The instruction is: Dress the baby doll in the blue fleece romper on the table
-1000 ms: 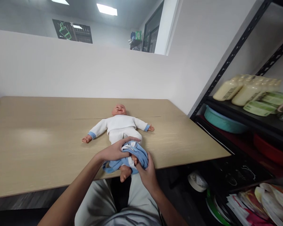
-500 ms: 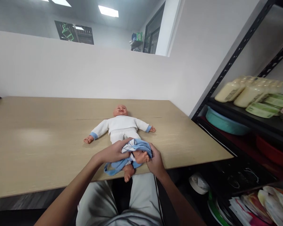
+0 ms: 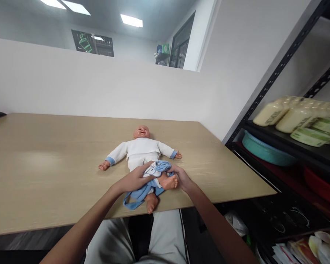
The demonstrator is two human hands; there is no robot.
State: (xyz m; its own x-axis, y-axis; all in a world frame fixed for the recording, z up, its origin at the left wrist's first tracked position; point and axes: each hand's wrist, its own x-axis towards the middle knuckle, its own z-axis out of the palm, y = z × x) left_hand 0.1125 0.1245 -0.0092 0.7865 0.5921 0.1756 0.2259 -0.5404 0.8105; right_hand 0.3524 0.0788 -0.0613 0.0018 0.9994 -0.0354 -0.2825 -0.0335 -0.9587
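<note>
The soft blue-and-white cloth garment [image 3: 162, 167] lies bunched around the lower legs of the baby doll [image 3: 143, 148], which wears a white fabric suit with blue cuffs and lies face up on the pale wood-look table [image 3: 57, 179]. The left hand [image 3: 140, 177], beside the doll's legs, grips the gathered cloth between thumb and fingers. The right hand [image 3: 182, 177], across the doll's legs from it, curls its fingers at the cloth's edge; whether they pinch it, I cannot tell.

The garment should be light, limp and hard to damage, but may snag at the doll's 2 bare feet [image 3: 169, 182], whose smooth, stiff-looking surface may feel slightly slippery. The gathered edge above the doll's foot seems the best hold, rather than the loose blue strip [image 3: 127, 202] beside the doll's lower foot. The doll is probably heavier; its ankle suits a steadying grip.
</note>
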